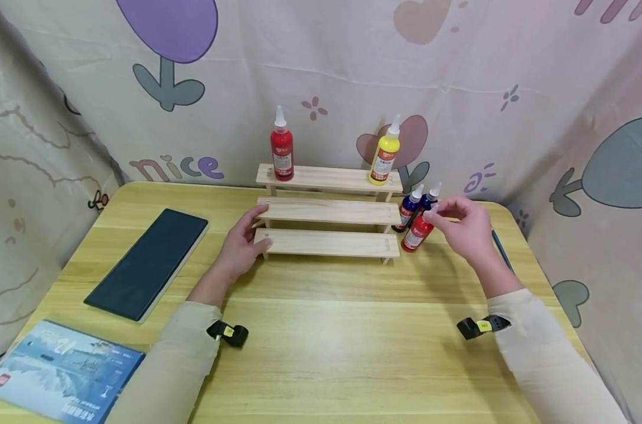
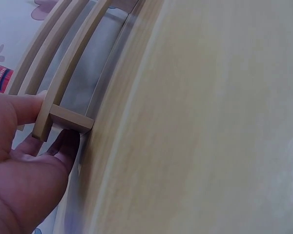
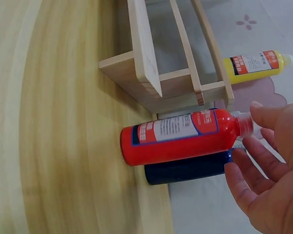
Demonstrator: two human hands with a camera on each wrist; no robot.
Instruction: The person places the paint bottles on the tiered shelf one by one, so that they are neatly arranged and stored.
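Note:
A three-step wooden stand [image 1: 326, 242] is at the table's back. My left hand [image 1: 236, 250] grips its left end, thumb on the lowest step and fingers around the side. At the stand's right end, my right hand [image 1: 466, 229] pinches the clear-tipped neck of a red squeeze bottle [image 1: 416, 234], which leans slightly. Two dark blue bottles [image 1: 407, 212] with white nozzles stand just behind it. On the top step, another red bottle [image 1: 283, 154] stands at the left and a yellow bottle [image 1: 384, 159] at the right.
A dark flat case [image 1: 148, 265] lies on the left of the table [image 1: 321, 347], with a blue printed pad [image 1: 61, 371] nearer the front edge. Behind my right hand is a thin dark pencil-like stick [image 1: 502, 249]. A patterned curtain [image 1: 310, 53] hangs right behind the stand.

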